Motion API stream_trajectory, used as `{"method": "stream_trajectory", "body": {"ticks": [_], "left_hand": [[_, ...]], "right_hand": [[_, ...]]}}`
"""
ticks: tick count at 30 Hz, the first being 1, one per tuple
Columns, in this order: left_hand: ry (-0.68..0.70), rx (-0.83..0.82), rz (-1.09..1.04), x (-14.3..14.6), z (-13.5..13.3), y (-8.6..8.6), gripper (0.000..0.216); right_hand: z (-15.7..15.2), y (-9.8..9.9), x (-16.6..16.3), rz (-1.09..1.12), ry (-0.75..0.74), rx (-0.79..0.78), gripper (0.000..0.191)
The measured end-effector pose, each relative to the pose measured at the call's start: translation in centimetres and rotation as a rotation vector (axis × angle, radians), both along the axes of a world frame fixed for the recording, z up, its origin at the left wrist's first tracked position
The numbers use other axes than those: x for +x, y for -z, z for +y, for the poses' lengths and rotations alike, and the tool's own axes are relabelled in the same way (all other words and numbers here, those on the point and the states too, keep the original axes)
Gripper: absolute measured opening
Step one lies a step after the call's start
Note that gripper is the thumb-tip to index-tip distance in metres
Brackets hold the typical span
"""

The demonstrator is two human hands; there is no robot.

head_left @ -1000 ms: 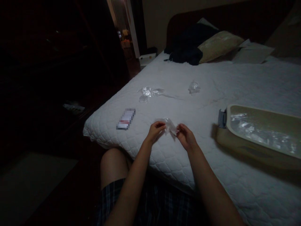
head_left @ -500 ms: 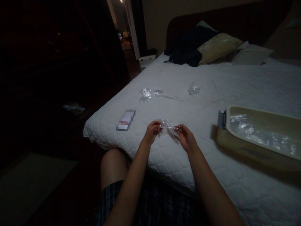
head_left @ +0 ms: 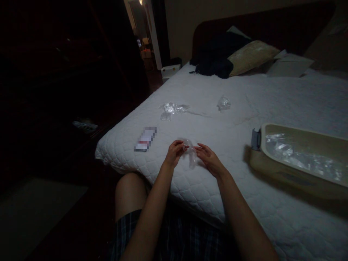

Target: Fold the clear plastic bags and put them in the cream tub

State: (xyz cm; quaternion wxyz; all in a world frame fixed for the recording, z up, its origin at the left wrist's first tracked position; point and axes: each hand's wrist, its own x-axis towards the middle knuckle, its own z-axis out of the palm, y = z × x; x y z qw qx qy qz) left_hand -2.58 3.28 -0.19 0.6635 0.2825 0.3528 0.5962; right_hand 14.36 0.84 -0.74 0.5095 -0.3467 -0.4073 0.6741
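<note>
A small clear plastic wrapper hangs over the near corner of the white quilted bed. My left hand pinches its top end, fingers closed on it. My right hand is just to the right of it, fingers stretched out towards the wrapper and touching or almost touching it. The room is dim, so the wrapper's shape is hard to make out.
Two crumpled clear wrappers lie further up the bed, and a small flat card-like item sits left of my hands. A tan case with a clear plastic front rests at the right. Pillows and dark clothing lie by the headboard.
The wrapper was stretched between both pinching hands; now my right hand has loosened and moved left, and the wrapper dangles from my left hand.
</note>
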Motion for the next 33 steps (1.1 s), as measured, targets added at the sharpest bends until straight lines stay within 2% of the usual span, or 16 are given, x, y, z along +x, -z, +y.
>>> {"method": "stream_trajectory", "body": {"ticks": [5, 7, 13, 16, 23, 28, 33], "left_hand": [[0.004, 0.002, 0.012, 0.0, 0.0, 0.0, 0.026], [0.012, 0.026, -0.002, 0.0, 0.0, 0.0, 0.023], [-0.008, 0.028, -0.064, 0.1, 0.0, -0.1, 0.017], [0.028, 0.052, -0.025, 0.1, -0.1, -0.1, 0.017], [0.216, 0.101, 0.164, 0.0, -0.5, -0.5, 0.03], [0.333, 0.027, 0.247, -0.2, -0.8, -0.7, 0.045], [0.297, 0.096, 0.275, 0.5, -0.3, 0.3, 0.045]], "right_hand": [[0.0, 0.5, -0.7, -0.225, 0.04, 0.07, 0.024], [0.0, 0.6, -0.8, -0.226, 0.061, 0.066, 0.017], [0.4, 0.9, 0.3, 0.161, 0.192, -0.16, 0.017], [0.9, 1.2, 1.0, 0.306, 0.253, -0.215, 0.018], [1.2, 1.4, 1.6, 0.406, 0.234, -0.173, 0.011], [0.5, 0.7, 1.3, 0.402, 0.136, -0.174, 0.019], [0.2, 0.4, 0.9, 0.338, 0.077, -0.191, 0.023]]}}
